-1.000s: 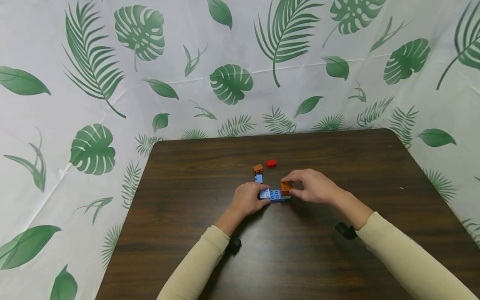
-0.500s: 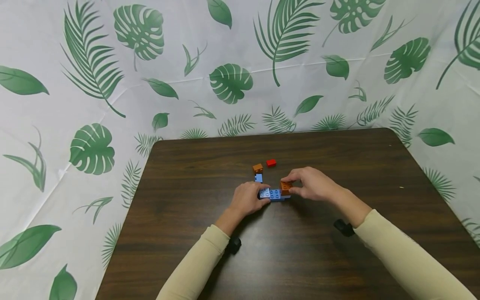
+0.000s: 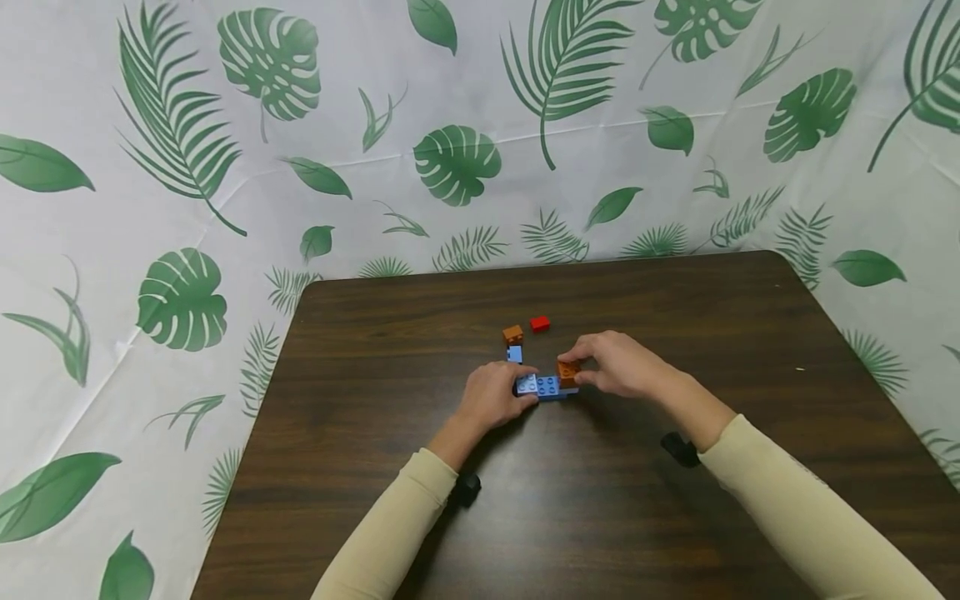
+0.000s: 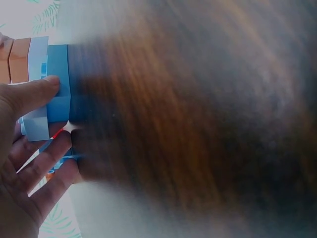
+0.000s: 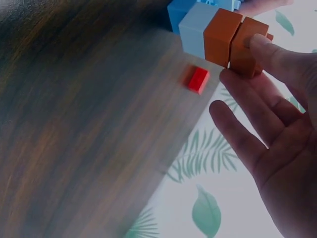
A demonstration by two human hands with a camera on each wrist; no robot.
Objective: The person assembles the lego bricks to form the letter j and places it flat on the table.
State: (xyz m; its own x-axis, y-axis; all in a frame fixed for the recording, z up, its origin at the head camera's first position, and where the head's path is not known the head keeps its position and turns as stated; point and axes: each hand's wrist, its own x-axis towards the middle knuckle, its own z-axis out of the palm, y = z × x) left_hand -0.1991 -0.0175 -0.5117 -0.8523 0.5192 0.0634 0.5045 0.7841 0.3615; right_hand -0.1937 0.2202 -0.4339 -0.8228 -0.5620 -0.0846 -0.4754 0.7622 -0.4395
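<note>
Head view: a dark wood-grain tabletop [image 3: 570, 500] stands before a white cloth printed with green leaves [image 3: 465, 83].
Left hand [image 3: 491, 396]: thumb and fingers partly curled, gripping the low build at its left end, around the studded blue plastic brick [image 4: 58, 109] and the left pale-blue brick [image 3: 527, 383] on top of it.
Right hand [image 3: 618, 364]: thumb and fingertips pinch the upper orange plastic brick [image 5: 242, 47]; its other fingers reach out loosely.
Orange stack: the upper brick sits on a lower orange brick [image 5: 218, 37], a narrow seam between them; whether they are fully pressed together, I cannot tell.
Under the stack: a second pale-blue brick [image 5: 192, 29], at the blue brick's right end.
Beyond the left hand: a light-blue brick [image 3: 514, 354], with a loose orange brick [image 3: 513, 335] just behind.
Farther back: a small red brick [image 3: 540, 323] on the tabletop, near that loose orange one.
</note>
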